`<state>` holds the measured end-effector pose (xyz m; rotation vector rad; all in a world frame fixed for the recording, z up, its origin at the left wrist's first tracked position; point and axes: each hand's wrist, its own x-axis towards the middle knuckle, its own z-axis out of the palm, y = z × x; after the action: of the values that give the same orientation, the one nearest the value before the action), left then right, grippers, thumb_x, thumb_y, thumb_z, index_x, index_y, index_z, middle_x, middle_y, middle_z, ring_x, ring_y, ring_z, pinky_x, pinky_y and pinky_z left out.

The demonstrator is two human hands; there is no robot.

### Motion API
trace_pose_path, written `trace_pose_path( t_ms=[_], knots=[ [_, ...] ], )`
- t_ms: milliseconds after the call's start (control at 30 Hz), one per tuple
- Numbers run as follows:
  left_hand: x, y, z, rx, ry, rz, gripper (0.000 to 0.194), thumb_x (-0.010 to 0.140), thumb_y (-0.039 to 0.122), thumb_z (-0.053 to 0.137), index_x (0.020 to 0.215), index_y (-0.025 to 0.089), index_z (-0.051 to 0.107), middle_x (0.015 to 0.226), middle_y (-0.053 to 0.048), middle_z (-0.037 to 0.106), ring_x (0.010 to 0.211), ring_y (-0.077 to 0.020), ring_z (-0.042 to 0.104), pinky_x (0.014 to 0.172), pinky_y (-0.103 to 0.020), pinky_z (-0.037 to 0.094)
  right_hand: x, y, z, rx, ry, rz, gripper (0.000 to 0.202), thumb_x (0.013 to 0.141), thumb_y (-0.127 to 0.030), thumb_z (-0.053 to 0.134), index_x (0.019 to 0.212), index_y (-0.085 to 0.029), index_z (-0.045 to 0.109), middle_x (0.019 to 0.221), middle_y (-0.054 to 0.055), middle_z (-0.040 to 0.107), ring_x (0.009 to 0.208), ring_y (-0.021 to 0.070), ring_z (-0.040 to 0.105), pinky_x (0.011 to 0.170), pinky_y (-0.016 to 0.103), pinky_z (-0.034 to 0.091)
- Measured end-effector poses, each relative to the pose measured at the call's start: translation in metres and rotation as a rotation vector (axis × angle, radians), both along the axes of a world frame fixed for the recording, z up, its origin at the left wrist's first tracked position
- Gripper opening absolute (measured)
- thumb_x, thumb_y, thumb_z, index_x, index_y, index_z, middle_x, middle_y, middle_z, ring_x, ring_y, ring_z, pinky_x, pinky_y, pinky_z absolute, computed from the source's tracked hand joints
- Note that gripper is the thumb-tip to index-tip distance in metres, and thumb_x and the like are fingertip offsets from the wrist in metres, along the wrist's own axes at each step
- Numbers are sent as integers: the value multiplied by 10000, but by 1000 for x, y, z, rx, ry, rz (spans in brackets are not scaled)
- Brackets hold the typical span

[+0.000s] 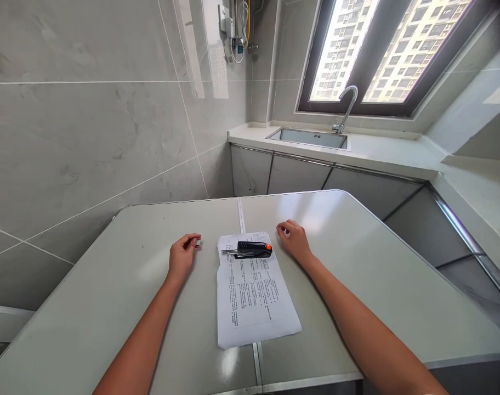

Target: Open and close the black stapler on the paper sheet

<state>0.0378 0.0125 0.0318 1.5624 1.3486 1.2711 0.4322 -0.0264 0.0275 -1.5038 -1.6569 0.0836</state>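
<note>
A black stapler with an orange-red button lies across the upper part of a printed sheet of paper. From the stapler's left end a thin metal rail sticks out. My left hand rests on the table left of the paper, its thumb and fingers pinched together. At those fingertips shows a small greyish piece, too small to name. On the other side, my right hand lies on the table with its fingers curled in and closed, nothing visible in them. Neither hand touches the paper or the stapler.
The pale table has a metal seam running under the paper. Behind it stands a white counter with a sink and a tap below the window. A grey tiled wall rises on the left.
</note>
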Motion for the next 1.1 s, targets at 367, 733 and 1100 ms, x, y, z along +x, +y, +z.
trace_pose_path(
  t_ms=[367, 733, 1100],
  knots=[
    [41, -29, 12, -199, -310, -224, 393, 803, 430, 828, 1115, 195, 789, 1078, -80, 717, 970, -186, 679, 971, -384, 570, -55, -29, 8, 59, 7, 355, 292, 1054, -311, 452, 1317, -228, 548, 1034, 79, 669, 938, 251, 564, 857, 429, 492],
    [70, -40, 19, 204, 269, -318, 174, 962, 234, 617, 994, 256, 786, 1019, -61, 670, 957, -197, 646, 865, -324, 519, -59, -30, 12, -65, -213, 511, 353, 1041, -382, 518, 1360, -235, 548, 1119, 110, 684, 1010, 276, 571, 916, 452, 486],
    [70, -35, 16, 270, 373, -399, 146, 985, 234, 599, 1025, 238, 739, 1030, -63, 680, 937, -189, 647, 829, -305, 511, -60, -29, 11, -57, -202, 506, 355, 1034, -371, 536, 1358, -226, 551, 1114, 113, 685, 1018, 277, 579, 905, 453, 503]
  ],
)
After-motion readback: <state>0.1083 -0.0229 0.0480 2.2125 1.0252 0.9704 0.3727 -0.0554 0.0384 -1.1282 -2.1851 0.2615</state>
